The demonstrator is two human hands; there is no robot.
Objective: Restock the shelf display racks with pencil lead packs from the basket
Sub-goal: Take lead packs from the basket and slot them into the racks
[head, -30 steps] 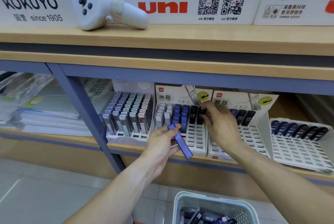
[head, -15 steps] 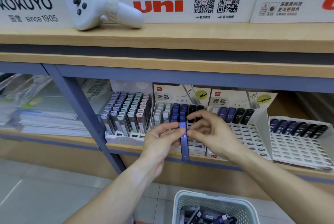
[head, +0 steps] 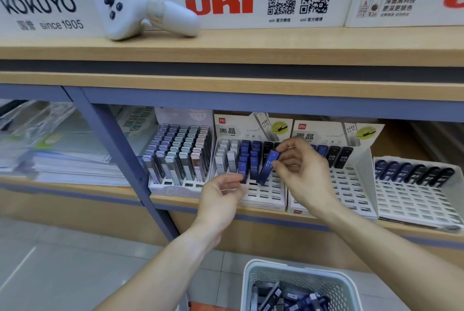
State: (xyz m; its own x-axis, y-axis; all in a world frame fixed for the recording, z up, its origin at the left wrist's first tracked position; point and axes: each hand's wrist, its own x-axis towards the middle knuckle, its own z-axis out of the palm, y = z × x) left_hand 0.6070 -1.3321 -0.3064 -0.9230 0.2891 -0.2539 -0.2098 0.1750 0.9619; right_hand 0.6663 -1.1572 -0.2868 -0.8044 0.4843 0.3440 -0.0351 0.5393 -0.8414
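Head view: right hand (head: 303, 175) pinches blue lead pack (head: 268, 167), top tilted right.

A blue pencil lead pack (head: 268, 166) is pinched near its top by the right hand (head: 302, 172) and held tilted over the white display rack (head: 266, 196), its lower end at the slots. The left hand (head: 221, 196) is held just below, fingers loosely curled beside the racked blue packs (head: 247, 160). A white basket (head: 253, 283) of packs is seen on the floor.
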